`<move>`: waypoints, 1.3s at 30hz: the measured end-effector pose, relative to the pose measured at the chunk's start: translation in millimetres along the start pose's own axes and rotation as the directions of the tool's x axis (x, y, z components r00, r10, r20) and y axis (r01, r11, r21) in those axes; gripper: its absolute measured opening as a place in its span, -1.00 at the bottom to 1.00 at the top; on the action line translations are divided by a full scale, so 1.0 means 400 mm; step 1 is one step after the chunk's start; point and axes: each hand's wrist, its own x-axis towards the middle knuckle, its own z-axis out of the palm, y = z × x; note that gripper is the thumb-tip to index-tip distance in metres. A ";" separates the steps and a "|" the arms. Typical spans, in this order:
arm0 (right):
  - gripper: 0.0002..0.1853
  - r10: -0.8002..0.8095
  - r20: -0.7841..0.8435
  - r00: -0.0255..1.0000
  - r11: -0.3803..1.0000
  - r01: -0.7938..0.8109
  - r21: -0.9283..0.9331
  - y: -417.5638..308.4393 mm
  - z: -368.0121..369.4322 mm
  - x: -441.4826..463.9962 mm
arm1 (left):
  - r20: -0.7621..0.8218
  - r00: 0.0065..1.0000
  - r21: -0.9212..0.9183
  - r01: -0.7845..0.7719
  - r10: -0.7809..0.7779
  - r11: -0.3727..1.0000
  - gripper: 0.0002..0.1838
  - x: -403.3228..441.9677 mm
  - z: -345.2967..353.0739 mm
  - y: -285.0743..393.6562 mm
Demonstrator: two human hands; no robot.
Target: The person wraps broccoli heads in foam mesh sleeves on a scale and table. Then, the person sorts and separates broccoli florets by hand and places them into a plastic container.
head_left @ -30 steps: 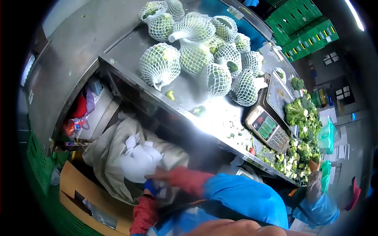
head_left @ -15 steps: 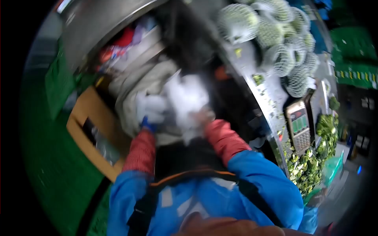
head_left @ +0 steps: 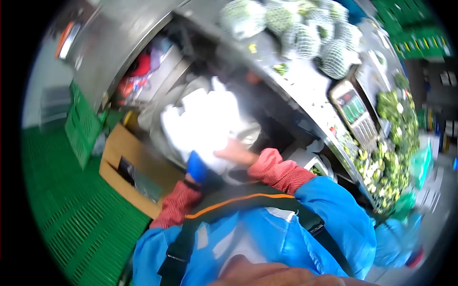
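Note:
A bright white crumpled bundle is held low in front of me, over a greyish sack. Glare washes out its surface, so I cannot tell whether it is plastic bags or foam netting. My left hand, in a blue glove, grips its lower edge. Against its lower right side my bare right hand is closed, with the fingers partly lost in the white material. Both hands lie below the edge of the metal counter.
White-netted round vegetables, a scale display with keypad and a heap of green florets occupy the counter. A cardboard box stands left, beside green crates. Another person's blue sleeve shows at lower right.
The white bundle has come up closer to me and now shows larger and brighter, with both hands still on it. My view has turned, shifting the counter left.

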 end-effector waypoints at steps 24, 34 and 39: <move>-0.63 -0.396 -0.909 0.130 0.884 0.321 -0.339 -0.347 -1.057 -1.048 | 0.992 0.077 0.080 -0.996 -0.096 0.035 -0.61 0.554 1.579 -0.337; -0.35 -0.225 -0.946 -0.232 0.974 -0.024 -0.226 -0.027 -1.694 -1.062 | 0.401 0.828 0.798 -0.106 -0.392 0.593 -0.42 0.920 2.010 -0.555; 0.00 0.133 -0.991 -0.018 0.779 -0.616 0.116 0.021 -1.725 -1.136 | 0.454 0.852 0.859 -0.342 -0.260 0.380 -0.48 1.042 1.981 -0.487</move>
